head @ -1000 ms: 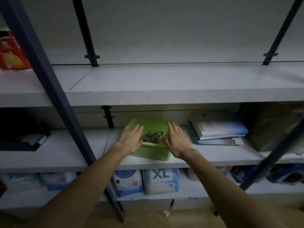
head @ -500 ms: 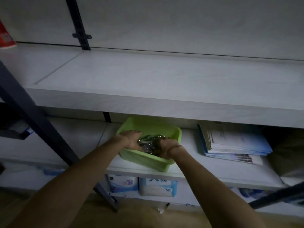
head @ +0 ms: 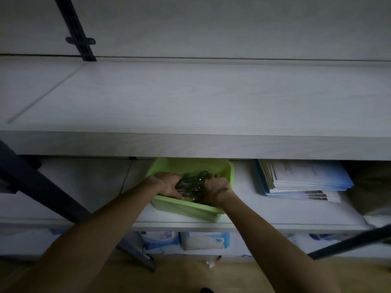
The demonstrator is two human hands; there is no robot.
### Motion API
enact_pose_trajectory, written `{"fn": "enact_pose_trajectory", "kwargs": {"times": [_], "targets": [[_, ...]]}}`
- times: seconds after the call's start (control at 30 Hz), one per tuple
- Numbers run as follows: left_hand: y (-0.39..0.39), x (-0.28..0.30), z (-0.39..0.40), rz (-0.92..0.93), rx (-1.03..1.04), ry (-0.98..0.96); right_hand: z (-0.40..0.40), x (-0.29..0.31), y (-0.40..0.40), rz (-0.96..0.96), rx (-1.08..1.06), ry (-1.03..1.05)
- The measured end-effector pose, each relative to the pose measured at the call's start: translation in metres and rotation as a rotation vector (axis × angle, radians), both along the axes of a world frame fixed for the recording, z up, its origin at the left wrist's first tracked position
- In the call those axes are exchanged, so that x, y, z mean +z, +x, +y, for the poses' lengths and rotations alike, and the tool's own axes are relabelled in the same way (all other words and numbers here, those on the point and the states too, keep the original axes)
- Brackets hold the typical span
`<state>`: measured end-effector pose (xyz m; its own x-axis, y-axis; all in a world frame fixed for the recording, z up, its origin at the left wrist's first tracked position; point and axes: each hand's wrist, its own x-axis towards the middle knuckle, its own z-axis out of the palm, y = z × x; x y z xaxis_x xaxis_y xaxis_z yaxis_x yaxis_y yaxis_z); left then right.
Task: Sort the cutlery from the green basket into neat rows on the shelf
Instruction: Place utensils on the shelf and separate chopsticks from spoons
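Green basket (head: 191, 205) sits on lower shelf (head: 275, 214), left of paper stack (head: 300, 180). Left hand (head: 167, 183) and right hand (head: 215, 188) both inside it, fingers curled round the cutlery (head: 192, 183) bundle.

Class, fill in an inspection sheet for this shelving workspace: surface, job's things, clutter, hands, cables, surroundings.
Surface: wide pale wooden upper shelf, bare where seen.
Job's things: green plastic basket on the lower shelf, dark metal cutlery bundle inside.
Clutter: stack of blue and white papers right of the basket.
Hands: left hand and right hand, fingers curled round the cutlery.
Cables: nothing seen.
Surroundings: dark metal uprights; white packages below.
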<state>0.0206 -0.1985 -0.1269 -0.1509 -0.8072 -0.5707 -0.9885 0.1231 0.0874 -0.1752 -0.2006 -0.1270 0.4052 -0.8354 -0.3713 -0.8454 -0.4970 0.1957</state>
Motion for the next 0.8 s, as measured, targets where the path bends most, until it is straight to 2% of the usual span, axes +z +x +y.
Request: {"fn": "enact_pose_trajectory", "kwargs": {"times": [0.37,0.8], "targets": [[0.003,-0.005,0.006,0.1,-0.009,-0.048,-0.004,-0.003,-0.007,0.016,0.01,0.0],[0.002,-0.003,0.003,0.148,0.117,-0.011,-0.012,0.012,-0.019,-0.194,-0.007,0.06]]}}
